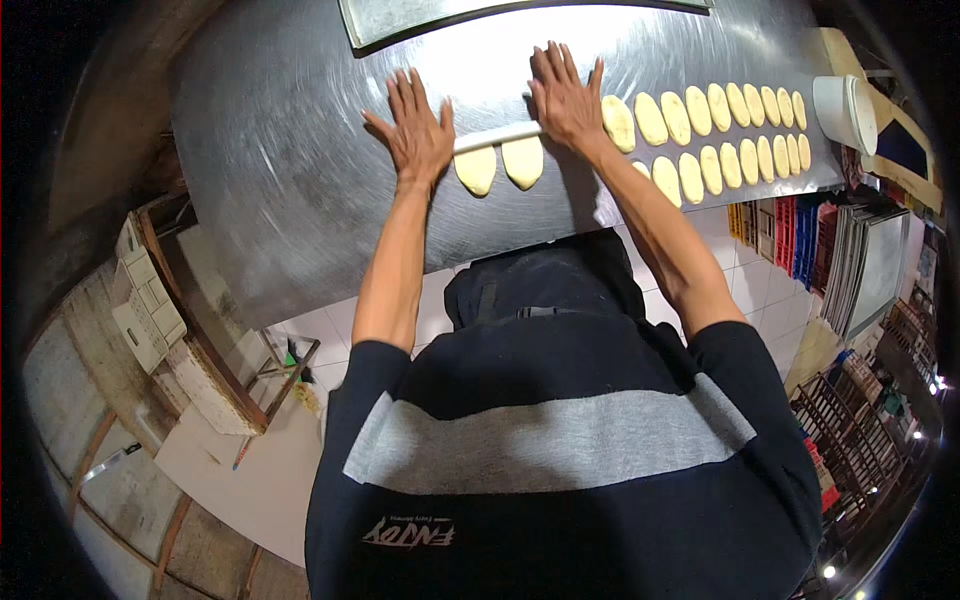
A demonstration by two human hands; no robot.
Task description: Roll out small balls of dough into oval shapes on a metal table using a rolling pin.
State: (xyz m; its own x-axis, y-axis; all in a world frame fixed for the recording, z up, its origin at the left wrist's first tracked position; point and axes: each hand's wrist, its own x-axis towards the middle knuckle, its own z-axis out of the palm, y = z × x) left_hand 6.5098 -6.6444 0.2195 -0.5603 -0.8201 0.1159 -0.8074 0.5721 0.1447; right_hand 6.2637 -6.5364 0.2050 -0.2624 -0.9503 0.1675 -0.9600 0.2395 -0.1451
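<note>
A white rolling pin (497, 136) lies crosswise on the metal table between my two hands. Under its far side, two pale yellow dough pieces (476, 174) stick out toward me, side by side and rounded at the near end. Flat on the left end of the pin is my left hand (417, 137), fingers stretched and apart. My right hand (568, 104) rests its palm over the other end, with the fingers extended away from me. Just right of it, flattened oval dough pieces (698, 111) lie in two rows.
A metal tray (430, 22) sits along the table's far edge. At the right end stands a white bucket (840, 113). Stacked sheets (862, 265) and colored crates (797, 235) are beyond the table on the right. A knife (110, 462) lies at the lower left.
</note>
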